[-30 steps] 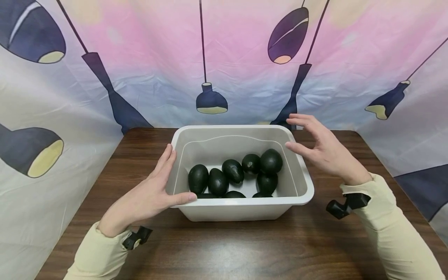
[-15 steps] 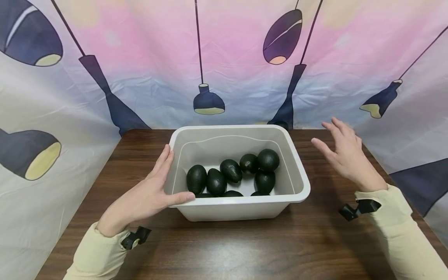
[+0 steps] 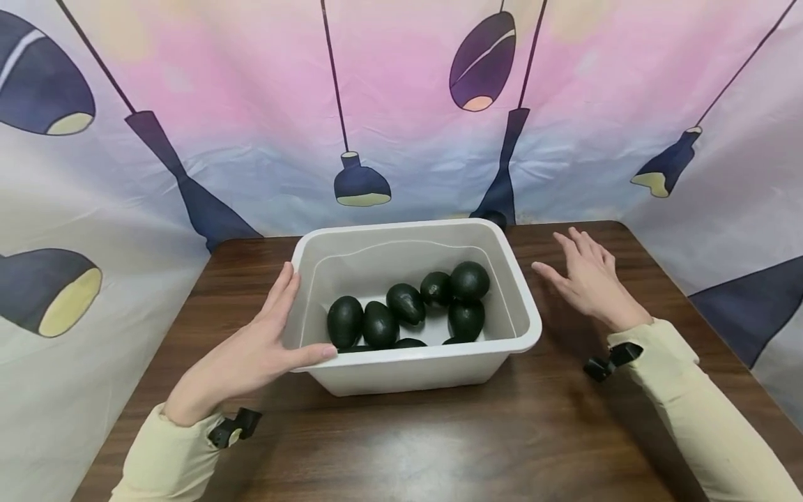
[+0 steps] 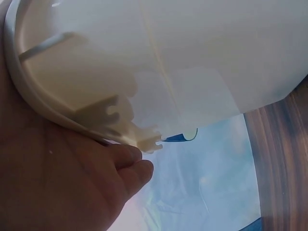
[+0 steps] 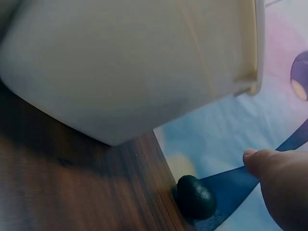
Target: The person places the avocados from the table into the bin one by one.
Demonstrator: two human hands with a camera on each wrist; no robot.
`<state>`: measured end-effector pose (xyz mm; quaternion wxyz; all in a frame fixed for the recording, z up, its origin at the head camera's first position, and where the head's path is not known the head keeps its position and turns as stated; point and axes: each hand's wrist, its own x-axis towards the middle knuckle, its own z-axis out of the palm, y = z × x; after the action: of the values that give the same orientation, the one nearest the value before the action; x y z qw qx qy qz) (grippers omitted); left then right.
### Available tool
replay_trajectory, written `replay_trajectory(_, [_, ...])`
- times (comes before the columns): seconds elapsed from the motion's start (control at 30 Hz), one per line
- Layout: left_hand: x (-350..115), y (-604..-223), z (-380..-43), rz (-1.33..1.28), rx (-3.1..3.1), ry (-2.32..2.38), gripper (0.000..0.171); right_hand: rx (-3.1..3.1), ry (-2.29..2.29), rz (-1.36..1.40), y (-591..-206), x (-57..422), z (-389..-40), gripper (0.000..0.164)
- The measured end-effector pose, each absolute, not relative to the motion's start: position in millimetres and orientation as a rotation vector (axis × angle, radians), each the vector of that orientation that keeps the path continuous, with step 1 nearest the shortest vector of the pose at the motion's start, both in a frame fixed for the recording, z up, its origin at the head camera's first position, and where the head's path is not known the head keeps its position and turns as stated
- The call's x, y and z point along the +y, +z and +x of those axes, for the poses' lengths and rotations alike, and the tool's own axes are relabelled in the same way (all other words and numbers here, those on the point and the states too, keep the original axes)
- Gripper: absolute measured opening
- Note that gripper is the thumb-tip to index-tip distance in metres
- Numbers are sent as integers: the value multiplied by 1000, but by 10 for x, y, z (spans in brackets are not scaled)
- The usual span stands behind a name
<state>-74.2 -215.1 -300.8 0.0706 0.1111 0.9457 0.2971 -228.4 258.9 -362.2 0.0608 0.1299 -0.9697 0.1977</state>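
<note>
A light grey plastic tub point(image 3: 401, 376) stands on the wooden table, holding several dark green avocados point(image 3: 380, 325). My left hand point(image 3: 251, 348) lies at its front left corner, the thumb over the front rim and the straight fingers along the left side. In the left wrist view, those fingertips point(image 4: 137, 175) are right at the rim. To the right of the tub, my right hand point(image 3: 590, 282) hovers with fingers spread and holds nothing. Behind the tub's back right corner lies another avocado point(image 5: 196, 197), seen in the right wrist view near the right thumb point(image 5: 284, 175) and mostly hidden in the head view.
The dark wood table point(image 3: 439, 446) reaches back to a hanging cloth point(image 3: 414, 139) printed with lamps, which closes off the back and both sides. The lone avocado sits at the table's back edge, against the cloth.
My right hand first went from above the tub's right rim out to the right, then came lower and back left. The left hand has stayed on the tub while the head view shifted.
</note>
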Motion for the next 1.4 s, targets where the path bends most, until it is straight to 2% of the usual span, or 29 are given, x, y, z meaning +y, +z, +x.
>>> replay_trajectory(0.17, [-2149,-3019,-746,336,2829,913,115,-2978,642,391,-3717,2469,-2713,92])
replay_trajectory(0.43, [-2155,-3028,-743,326,2830,919,115,-2995,772,396,-3976,2258,-3380,76])
replay_trajectory(0.63, [-2135,-3062,-743,332,2825,944,116,-2997,866,501,-4216,2245,-3702,78])
replay_trajectory(0.73, [-2136,-3071,-746,332,2833,937,116,-3004,874,594,-4277,2229,-3773,81])
replay_trajectory(0.93, [-2159,-3071,-769,306,2864,917,117,-2908,897,551,-4336,2132,-3801,63])
replay_trajectory(1.17, [-2151,-3069,-760,329,2841,944,116,-2844,902,684,-4373,2077,-3773,64])
replay_trajectory(1.4, [-2167,-3069,-773,327,2856,938,117,-2823,844,685,-4292,2065,-3744,52])
